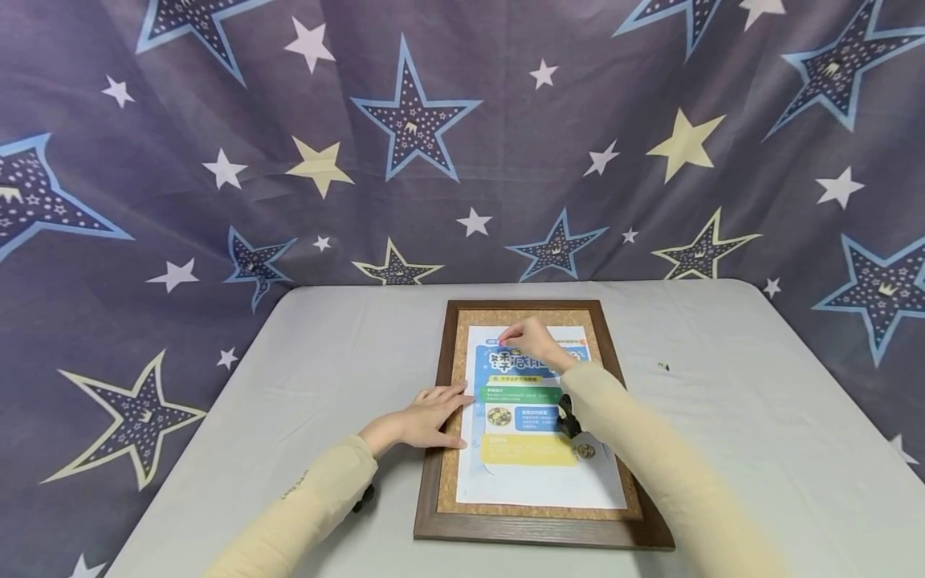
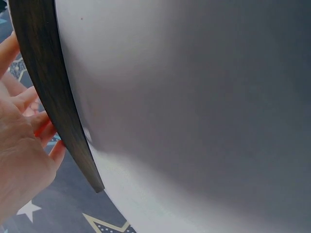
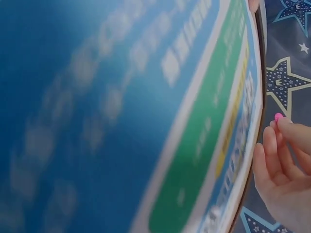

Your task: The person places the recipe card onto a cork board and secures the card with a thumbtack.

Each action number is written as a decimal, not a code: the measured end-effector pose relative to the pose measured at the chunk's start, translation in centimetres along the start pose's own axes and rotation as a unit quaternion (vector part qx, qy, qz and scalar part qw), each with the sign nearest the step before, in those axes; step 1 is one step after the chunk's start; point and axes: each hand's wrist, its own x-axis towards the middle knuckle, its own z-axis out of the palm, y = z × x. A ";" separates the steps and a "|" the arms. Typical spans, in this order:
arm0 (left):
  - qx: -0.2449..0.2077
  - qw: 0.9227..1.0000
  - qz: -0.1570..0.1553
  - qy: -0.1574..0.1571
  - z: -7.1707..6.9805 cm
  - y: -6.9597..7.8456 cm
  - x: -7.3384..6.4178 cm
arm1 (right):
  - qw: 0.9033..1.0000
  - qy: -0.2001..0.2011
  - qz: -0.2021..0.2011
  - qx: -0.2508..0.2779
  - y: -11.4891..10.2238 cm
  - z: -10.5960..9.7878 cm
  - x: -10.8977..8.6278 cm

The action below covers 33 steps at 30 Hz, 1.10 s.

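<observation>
A printed poster (image 1: pixel 506 486) lies on a cork board (image 1: pixel 450 490) with a dark brown wooden frame (image 1: pixel 542 527). Near the poster's upper left corner, my right hand (image 1: pixel 533 339) pinches a small pink push pin (image 3: pixel 278 117) between thumb and fingertips. The pin's point is hidden. My left hand (image 1: pixel 426 416) lies across the frame's left side, its fingers spread and the fingertips at the poster's left edge. In the left wrist view, the frame's side (image 2: pixel 53 87) partly covers that hand's fingers.
The board rests on a table with a pale grey cover (image 1: pixel 347 345). To its right lies a tiny dark green object (image 1: pixel 663 366). A dark curtain with stars (image 1: pixel 477 160) hangs behind the table and along its sides.
</observation>
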 end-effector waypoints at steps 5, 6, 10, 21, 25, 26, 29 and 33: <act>0.003 1.000 0.004 0.003 0.1 0.1 0.0 | 1.000 0.015 0.008 0.008 -0.1 1.3 0.4; 0.004 1.000 0.004 0.004 0.1 0.0 0.0 | 1.000 0.019 0.007 0.008 -0.1 1.5 0.5; 0.007 1.000 0.002 0.002 0.1 0.0 0.1 | 0.999 0.034 0.005 0.014 -0.2 2.3 0.9; 0.007 1.000 0.003 0.005 -0.1 0.2 -0.1 | 0.996 0.070 -0.014 0.044 6.6 6.2 6.3; 0.004 1.000 0.002 0.003 -0.1 0.1 -0.1 | 0.995 0.091 -0.027 0.040 12.2 8.7 10.3; 0.004 1.000 0.001 0.002 -0.1 0.1 -0.1 | 0.994 0.097 -0.033 0.040 14.3 9.6 11.7; 0.006 1.000 -0.001 0.000 0.0 0.0 0.0 | 0.994 0.097 -0.038 0.044 14.2 9.8 11.8; 0.003 1.000 0.000 0.002 0.0 0.0 0.0 | 0.995 0.096 -0.016 0.034 12.8 9.8 11.4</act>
